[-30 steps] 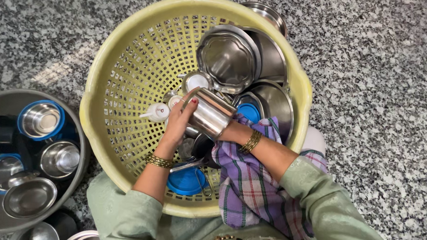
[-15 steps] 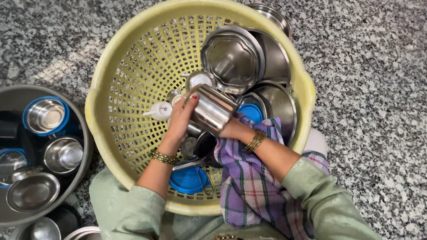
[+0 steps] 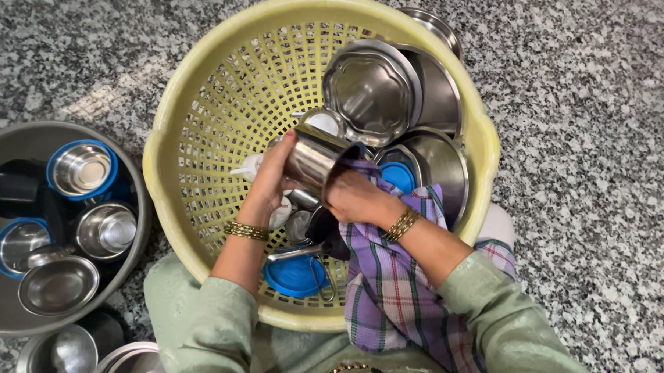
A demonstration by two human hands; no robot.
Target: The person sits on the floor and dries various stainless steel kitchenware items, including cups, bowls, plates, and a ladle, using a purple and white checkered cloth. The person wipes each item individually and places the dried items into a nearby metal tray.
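My left hand (image 3: 271, 175) grips a steel tumbler (image 3: 313, 159), tilted over the yellow perforated basket (image 3: 219, 109). My right hand (image 3: 354, 197) holds a purple checked cloth (image 3: 387, 295), pushed into the tumbler's mouth. Both wrists wear gold bangles. Below the tumbler lie a blue lid (image 3: 297, 274), a dark cup and a small steel cup. A white piece shows behind my left hand.
Steel plates (image 3: 369, 89) and a bowl with a blue lid (image 3: 399, 175) lean in the basket's right side. A grey tub (image 3: 21, 138) at left holds several steel and blue-rimmed cups. More steel vessels (image 3: 62, 358) sit bottom left. The floor is speckled granite.
The view has shifted so the basket sits further right. My right hand has pushed the cloth deeper into the tumbler, which stays in my left hand.
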